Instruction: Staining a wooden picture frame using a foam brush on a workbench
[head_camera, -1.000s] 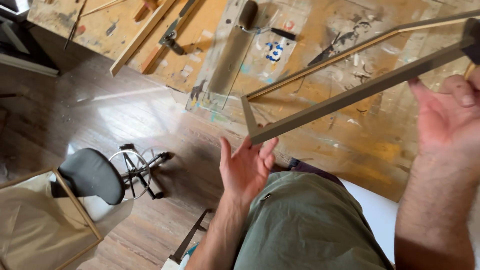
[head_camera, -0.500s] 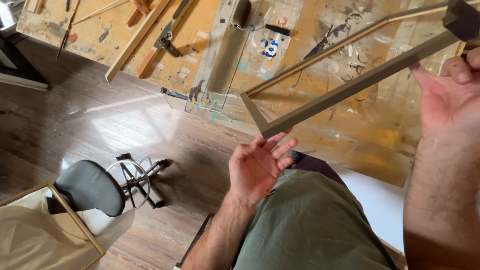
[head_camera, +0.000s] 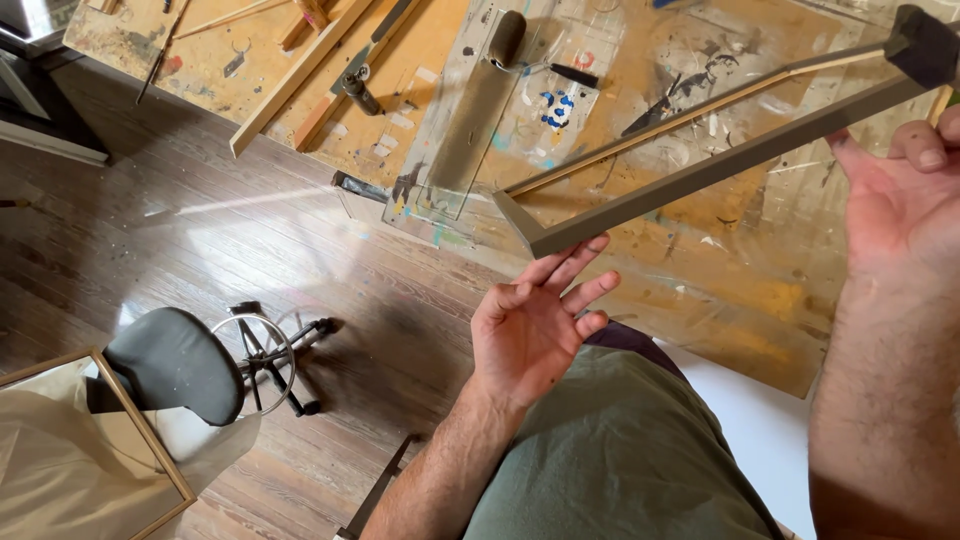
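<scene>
Looking down from your head camera, you have a grey-painted frame (head_camera: 700, 175) held up in the air over the paint-stained workbench (head_camera: 700, 300). Its near rail runs long from a mitred corner at lower left up to a dark corner at upper right, so the long axis climbs away from you to the right.

Your left hand (head_camera: 535, 325) is spread, palm up, fingers apart, with the fingertips (head_camera: 575, 255) just touching the underside of that lower-left corner; it closes on nothing. Your right hand (head_camera: 900, 195) is also open-palmed, sitting against the rail near its upper-right end, thumb and finger loose; whether it bears the frame's weight you cannot tell. Both hands are at the frame's ends, the left at the near corner, the right at the far one.

Beneath the frame lie a paint roller (head_camera: 508, 40) and a clear tray (head_camera: 470, 130) on the bench, with wooden strips (head_camera: 300, 75) further left, all well apart from your hands. On the wooden floor (head_camera: 200, 230) to the left stand a dark stool (head_camera: 175, 365) and a leaning canvas panel (head_camera: 80, 450), clear of the frame.
</scene>
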